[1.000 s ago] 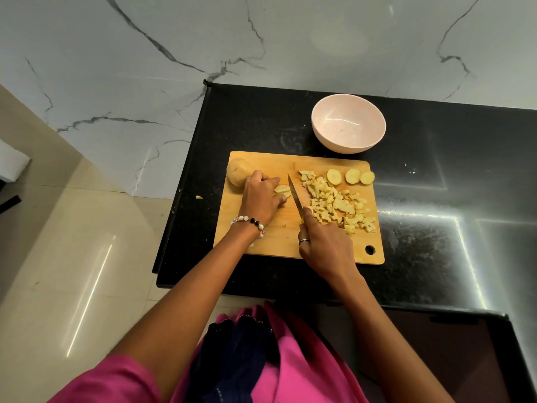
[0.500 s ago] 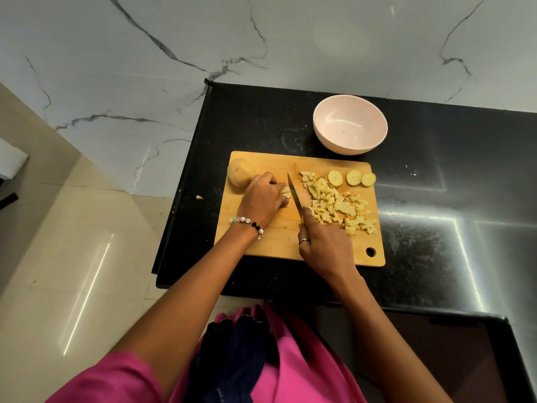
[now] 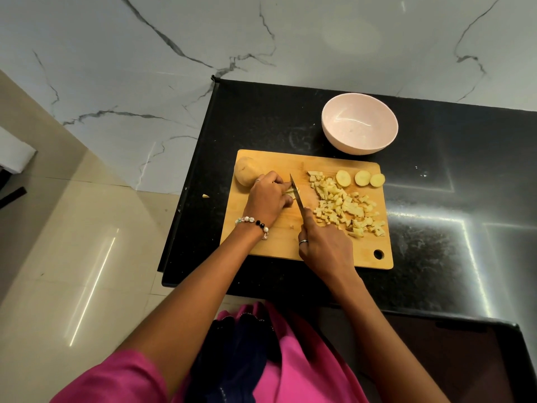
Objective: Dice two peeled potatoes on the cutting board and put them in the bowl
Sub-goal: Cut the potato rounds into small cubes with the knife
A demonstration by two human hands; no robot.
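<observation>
Knife [image 3: 297, 197] gripped in the right hand [image 3: 325, 248] bites into the firm, likely slippery potato strips [image 3: 290, 191] that the left hand [image 3: 266, 200] pins with curled fingers on the cutting board [image 3: 279, 245].

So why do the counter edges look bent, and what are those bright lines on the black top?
Head view: the wide-angle lens bows straight lines, so the black counter flares toward the frame edges. The bright lines are glare from lights above, mirrored in the polished stone and on the floor tiles. The middle stays sharp: the diced potato and knife show crisp outlines, and the bowl carries a soft highlight.
</observation>
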